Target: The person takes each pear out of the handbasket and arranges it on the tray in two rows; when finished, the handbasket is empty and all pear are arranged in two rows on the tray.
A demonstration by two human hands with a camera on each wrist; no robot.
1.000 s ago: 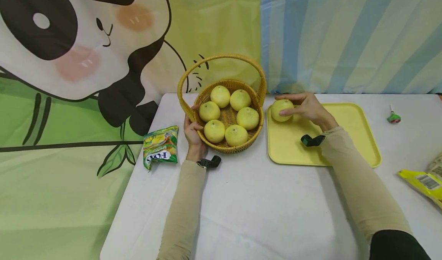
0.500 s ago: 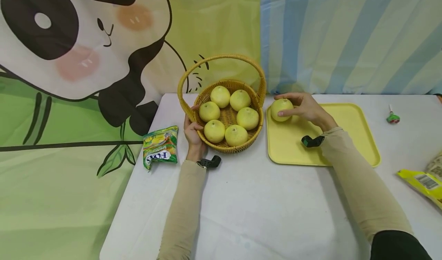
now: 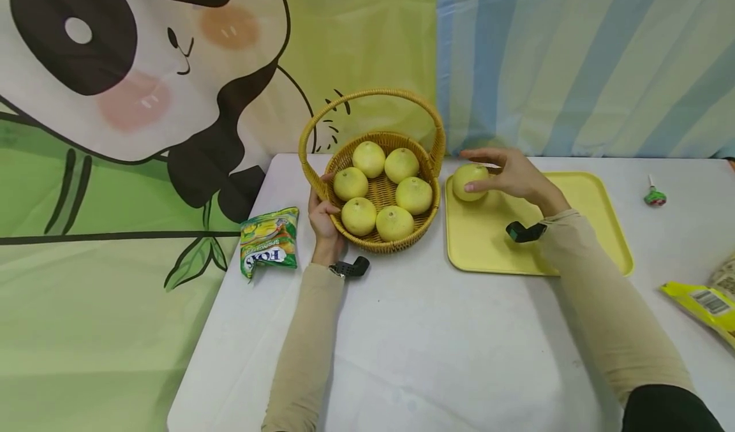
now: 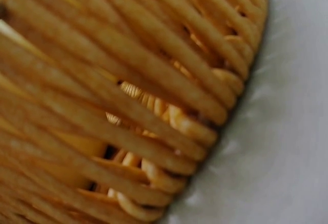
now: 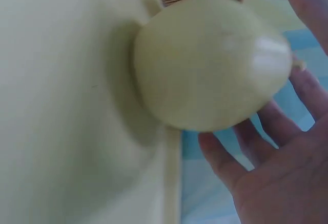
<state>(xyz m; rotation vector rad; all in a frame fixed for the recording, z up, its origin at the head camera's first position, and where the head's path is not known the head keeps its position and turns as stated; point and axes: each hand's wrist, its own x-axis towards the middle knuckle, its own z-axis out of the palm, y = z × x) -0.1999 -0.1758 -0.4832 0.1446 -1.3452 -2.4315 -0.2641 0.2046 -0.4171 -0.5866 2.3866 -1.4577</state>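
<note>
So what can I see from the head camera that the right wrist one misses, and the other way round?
Only the head view: the left hand gripping the basket, the six yellow fruits inside it, the green snack packet and the lollipop.
Only the right wrist view: the palm side of the right hand.
Both: that hand, the single fruit beside it, the yellow tray and at least part of the basket.

Fruit (image 3: 467, 180) yellow-green; basket (image 3: 390, 247) golden-brown; tray (image 3: 577, 221) yellow; backdrop (image 3: 591, 62) blue-striped.

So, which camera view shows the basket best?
The head view: it shows nearly all of the basket, handle included. The left wrist view has only a blurred side; the right wrist view, a strip at top.
</note>
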